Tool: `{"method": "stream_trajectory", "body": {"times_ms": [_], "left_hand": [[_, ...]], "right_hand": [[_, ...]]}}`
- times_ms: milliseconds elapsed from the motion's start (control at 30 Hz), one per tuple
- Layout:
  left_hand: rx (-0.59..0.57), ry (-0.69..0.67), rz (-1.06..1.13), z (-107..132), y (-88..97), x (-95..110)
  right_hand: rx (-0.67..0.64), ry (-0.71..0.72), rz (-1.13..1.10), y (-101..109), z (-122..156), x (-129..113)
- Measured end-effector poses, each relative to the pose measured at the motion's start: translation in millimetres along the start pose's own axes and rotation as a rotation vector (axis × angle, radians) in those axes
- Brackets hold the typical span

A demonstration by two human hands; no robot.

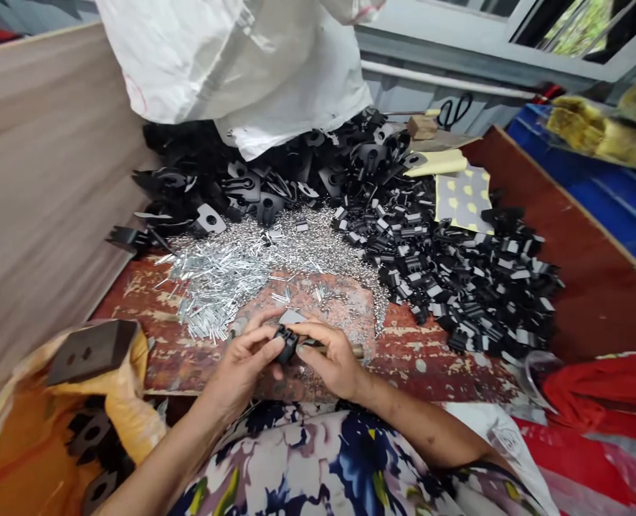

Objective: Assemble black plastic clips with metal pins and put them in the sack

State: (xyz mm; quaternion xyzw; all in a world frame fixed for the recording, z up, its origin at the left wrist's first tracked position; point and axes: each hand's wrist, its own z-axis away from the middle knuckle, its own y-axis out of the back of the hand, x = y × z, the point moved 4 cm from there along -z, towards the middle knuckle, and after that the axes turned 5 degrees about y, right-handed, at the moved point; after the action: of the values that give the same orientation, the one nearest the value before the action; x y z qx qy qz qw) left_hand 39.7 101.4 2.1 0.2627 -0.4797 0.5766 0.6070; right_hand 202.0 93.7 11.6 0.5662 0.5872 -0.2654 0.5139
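Note:
A small black plastic part [285, 345] with a flat grey face is pinched between the thumb and fingers of my left hand [245, 362]. Close against it, my right hand [336, 358] has its thumb and forefinger closed around a slim dark rod-like tool, whose brass-coloured end [357, 351] sticks out past the palm. The tool's exact kind is hidden by the fingers. Just beyond both hands, a few loose metal pins [320, 290] lie on a worn reddish slab [350, 301].
A heap of silvery pins [215, 287] and tiny metal pieces [318, 240] lies ahead. Small black clips [457, 279] pile up at right, larger black parts [264, 186] behind, under a white sack [253, 64]. A yellow bag [129, 401] stands at left. Wooden boards [38, 179] wall the sides.

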Motion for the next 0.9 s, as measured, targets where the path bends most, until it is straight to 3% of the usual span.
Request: {"method": "stream_trajectory", "body": {"times_ms": [100,233,300,467,667,900], "left_hand": [[-0.029,0.033,-0.031,-0.9,3.9,-2.9],[0.051,0.073,0.063,3.4,15.8,-7.6],[0.071,0.087,0.078,6.3,20.0,-10.4],[0.005,0.15,0.042,8.1,16.7,-19.4],[-0.062,0.138,0.004,9.0,11.0,-20.8],[-0.042,0.187,0.042,12.9,12.6,-21.2]], "right_hand": [[-0.135,-0.086,0.124,28.5,-2.2,8.3],[0.044,-0.152,0.711,103.3,0.0,16.5],[0.044,-0.172,0.82,124.0,9.6,22.9],[-0.143,-0.054,0.859,111.0,34.9,41.9],[-0.089,0.019,0.825,104.0,37.6,50.0],[-0.051,-0.051,0.59,106.4,42.3,43.9]]}}
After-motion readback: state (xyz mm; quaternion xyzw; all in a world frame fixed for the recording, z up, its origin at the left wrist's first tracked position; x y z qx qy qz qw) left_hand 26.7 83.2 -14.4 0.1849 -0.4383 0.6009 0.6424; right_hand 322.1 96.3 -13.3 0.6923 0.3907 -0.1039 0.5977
